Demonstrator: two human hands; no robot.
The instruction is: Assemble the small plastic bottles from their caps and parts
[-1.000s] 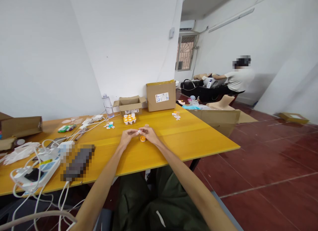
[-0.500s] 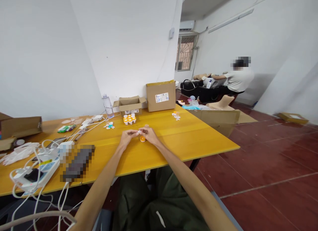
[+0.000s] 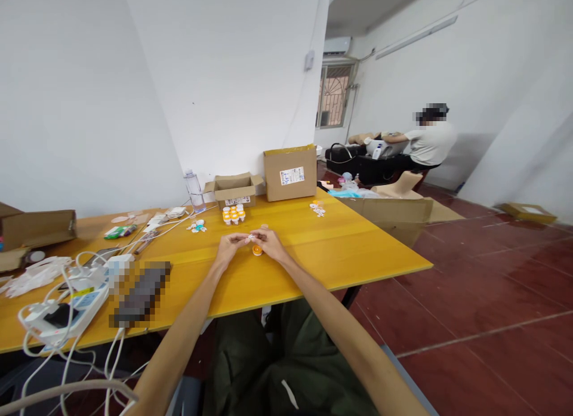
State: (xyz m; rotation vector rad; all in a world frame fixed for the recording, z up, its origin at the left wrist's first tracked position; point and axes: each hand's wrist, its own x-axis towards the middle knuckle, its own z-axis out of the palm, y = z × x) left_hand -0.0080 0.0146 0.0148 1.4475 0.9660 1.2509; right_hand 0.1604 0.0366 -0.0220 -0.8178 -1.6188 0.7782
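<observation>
Between the fingertips of both hands is a small white piece (image 3: 251, 237), too small to make out its kind. My left hand (image 3: 229, 245) pinches it from the left, and my right hand (image 3: 267, 243) pinches it from the right, just above the table. Right below the fingers stands an orange-and-white round container (image 3: 256, 250). Beyond my hands, several small white jars with orange bands (image 3: 233, 215) stand close together. Small white and teal pieces (image 3: 197, 226) lie in a pile to the left. Another pile of white and orange pieces (image 3: 317, 209) lies to the right.
An opened small carton (image 3: 235, 190) and a larger cardboard box (image 3: 290, 174) stand at the back of the yellow table (image 3: 349, 249). A clear bottle (image 3: 193, 190) is beside them. Leftward are a power strip (image 3: 85, 308), cables and a dark pixelated object (image 3: 142, 293). Another person (image 3: 430, 142) sits far right.
Both hands stay in the same place with the small white piece between them. The person in the background has shifted the head slightly.
</observation>
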